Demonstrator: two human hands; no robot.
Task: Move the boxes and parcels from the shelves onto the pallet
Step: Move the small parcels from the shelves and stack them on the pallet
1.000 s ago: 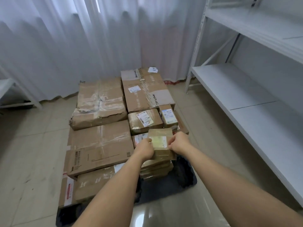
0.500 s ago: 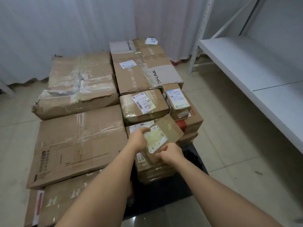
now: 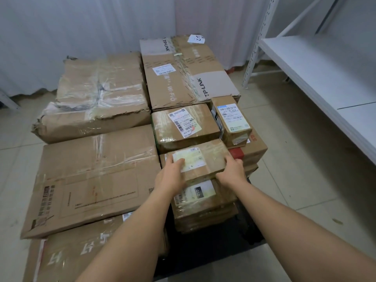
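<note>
Boxes already cover most of the pallet, whose dark deck shows only at the near edge, and I read the layout as deliberate: the biggest cartons sit flat and low so the load stays stable. The long printed box lies at the far right by the curtain, the crumpled taped box at the far left, and a broad flat box fills the left middle, tight against its neighbours. Smaller parcels take the right column, where the gaps suit them: a taped parcel with a barcode label, and just beside it a little upright box resting on a carton with a red patch. To the right the white shelf shows bare boards in the part I can see, so I judge the job nearly done. My parcel is the smallest job here: it lies flat atop the near stack of thin parcels. My left hand holds its left end, thumb over the label, and my right hand clasps its right edge, a two-sided grip that lets me square it with the stack.
</note>
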